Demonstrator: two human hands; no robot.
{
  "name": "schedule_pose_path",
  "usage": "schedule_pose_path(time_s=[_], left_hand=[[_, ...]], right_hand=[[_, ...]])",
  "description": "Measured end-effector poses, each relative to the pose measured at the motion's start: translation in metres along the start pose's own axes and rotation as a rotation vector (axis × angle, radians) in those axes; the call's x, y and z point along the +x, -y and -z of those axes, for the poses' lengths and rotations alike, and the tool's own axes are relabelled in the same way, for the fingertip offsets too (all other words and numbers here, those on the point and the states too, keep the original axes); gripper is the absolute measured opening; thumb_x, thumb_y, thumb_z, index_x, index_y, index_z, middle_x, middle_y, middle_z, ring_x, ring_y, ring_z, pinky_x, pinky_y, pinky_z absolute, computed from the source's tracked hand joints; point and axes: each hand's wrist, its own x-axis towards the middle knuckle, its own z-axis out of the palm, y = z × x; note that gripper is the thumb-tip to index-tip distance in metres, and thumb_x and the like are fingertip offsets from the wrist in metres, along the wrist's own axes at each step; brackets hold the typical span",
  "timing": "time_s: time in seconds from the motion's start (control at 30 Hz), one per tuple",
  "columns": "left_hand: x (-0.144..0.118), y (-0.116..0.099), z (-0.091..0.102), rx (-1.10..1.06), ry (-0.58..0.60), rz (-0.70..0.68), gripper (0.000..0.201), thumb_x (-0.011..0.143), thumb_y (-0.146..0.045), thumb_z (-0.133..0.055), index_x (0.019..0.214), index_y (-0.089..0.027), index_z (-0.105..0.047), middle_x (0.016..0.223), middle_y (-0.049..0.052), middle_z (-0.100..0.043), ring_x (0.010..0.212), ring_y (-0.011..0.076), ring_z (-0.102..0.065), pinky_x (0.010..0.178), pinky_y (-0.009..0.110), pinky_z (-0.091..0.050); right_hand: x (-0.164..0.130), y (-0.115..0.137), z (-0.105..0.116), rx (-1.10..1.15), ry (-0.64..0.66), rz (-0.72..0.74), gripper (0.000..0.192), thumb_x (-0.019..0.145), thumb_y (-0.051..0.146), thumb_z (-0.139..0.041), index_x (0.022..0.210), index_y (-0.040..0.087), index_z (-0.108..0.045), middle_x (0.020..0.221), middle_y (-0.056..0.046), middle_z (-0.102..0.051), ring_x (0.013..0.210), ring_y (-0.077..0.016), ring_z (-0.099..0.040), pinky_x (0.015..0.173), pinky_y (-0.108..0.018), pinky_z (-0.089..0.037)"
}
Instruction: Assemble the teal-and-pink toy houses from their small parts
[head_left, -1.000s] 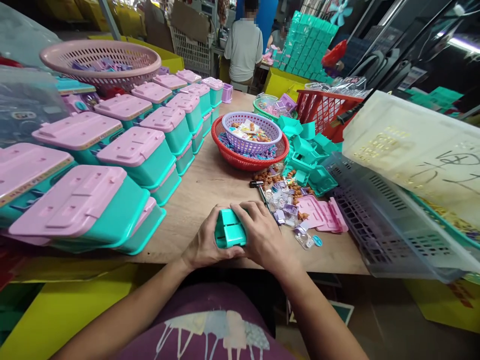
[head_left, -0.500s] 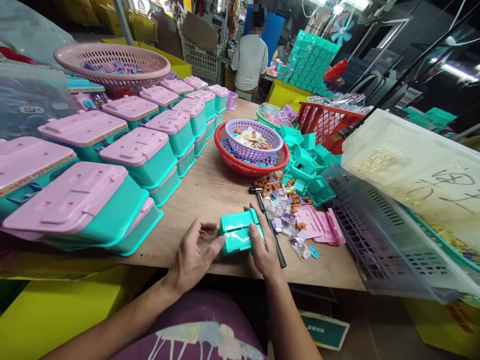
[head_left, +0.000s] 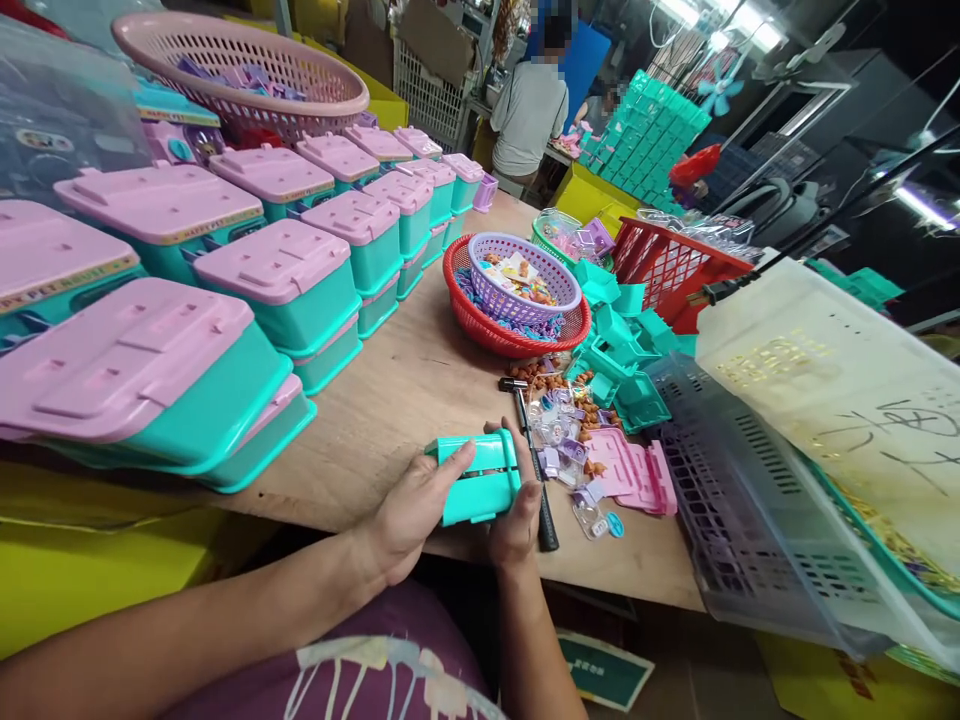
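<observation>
Since the earlier frame, my left hand (head_left: 409, 515) has closed back onto the teal box part (head_left: 478, 478); my right hand (head_left: 517, 510) grips its other end, above the table edge (head_left: 352, 505). Hold level, clear of the hammer (head_left: 534, 462).

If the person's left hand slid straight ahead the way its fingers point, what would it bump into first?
The left hand already rests on the teal box; beyond it probably lies the small hammer, though depth is unclear.

Teal plastic box part (head_left: 478, 482), ribbed underside up, tilted, at the table's near edge
</observation>
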Motion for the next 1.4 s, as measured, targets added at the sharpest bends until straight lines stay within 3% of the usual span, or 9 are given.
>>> schedule_pose_path(time_s=[0.23,0.47,0.63,0.77,0.97,1.17,1.4], left_hand=[[-0.002,0.006,0.007,-0.061,0.088,0.105,0.045,0.085,-0.044,-0.066,0.121,-0.016,-0.065,0.114,0.009,-0.072,0.103,0.0261,-0.068,0.095,0.039,-0.051],[-0.004,0.014,0.011,-0.021,0.167,0.026,0.05,0.083,-0.049,-0.068,0.122,-0.018,-0.064,0.121,0.008,-0.069,0.113,0.0285,-0.064,0.101,0.042,-0.049],[-0.003,0.014,0.015,0.047,0.134,0.043,0.058,0.08,-0.055,-0.068,0.125,-0.019,-0.061,0.128,0.009,-0.065,0.122,0.0324,-0.058,0.109,0.047,-0.043],[-0.003,0.015,0.016,0.032,0.18,0.065,0.058,0.081,-0.056,-0.066,0.127,-0.021,-0.06,0.132,0.008,-0.063,0.125,0.0321,-0.056,0.11,0.047,-0.042],[-0.004,0.022,0.017,0.097,0.148,0.025,0.057,0.085,-0.054,-0.062,0.132,-0.022,-0.058,0.135,0.008,-0.061,0.128,0.0325,-0.053,0.113,0.049,-0.04],[-0.002,0.026,0.019,0.144,0.163,-0.009,0.051,0.089,-0.053,-0.058,0.13,-0.022,-0.059,0.135,0.007,-0.061,0.124,0.0297,-0.057,0.112,0.044,-0.041],[-0.002,0.023,0.017,0.074,0.133,-0.019,0.049,0.087,-0.048,-0.062,0.125,-0.019,-0.061,0.13,0.008,-0.065,0.123,0.0304,-0.058,0.109,0.044,-0.044]], right_hand=[[0.0,0.005,0.009,-0.012,0.076,0.057,0.064,0.093,0.061,-0.027,0.143,0.025,-0.046,0.139,-0.009,-0.053,0.129,-0.0311,-0.049,0.109,-0.055,-0.036],[-0.008,0.003,0.006,-0.05,0.009,0.128,0.057,0.094,0.051,-0.026,0.142,0.028,-0.046,0.138,-0.008,-0.052,0.13,-0.0304,-0.048,0.107,-0.054,-0.04],[-0.008,0.005,0.01,-0.11,0.051,0.116,0.058,0.094,0.053,-0.027,0.145,0.029,-0.042,0.139,-0.008,-0.052,0.13,-0.0311,-0.048,0.108,-0.055,-0.039],[-0.01,0.005,0.013,-0.132,0.095,0.082,0.061,0.094,0.055,-0.025,0.147,0.028,-0.039,0.143,-0.008,-0.049,0.134,-0.031,-0.045,0.111,-0.055,-0.036],[-0.015,0.003,0.011,-0.191,0.035,0.055,0.065,0.093,0.055,-0.017,0.145,0.024,-0.038,0.141,-0.011,-0.049,0.132,-0.0323,-0.047,0.108,-0.056,-0.038],[-0.01,0.006,0.009,-0.175,0.042,0.101,0.058,0.093,0.05,-0.021,0.142,0.027,-0.042,0.136,-0.009,-0.052,0.129,-0.0311,-0.05,0.107,-0.055,-0.039],[-0.007,0.008,0.008,-0.22,0.036,0.11,0.056,0.093,0.045,-0.02,0.14,0.027,-0.044,0.133,-0.009,-0.054,0.129,-0.0304,-0.049,0.109,-0.055,-0.037]])
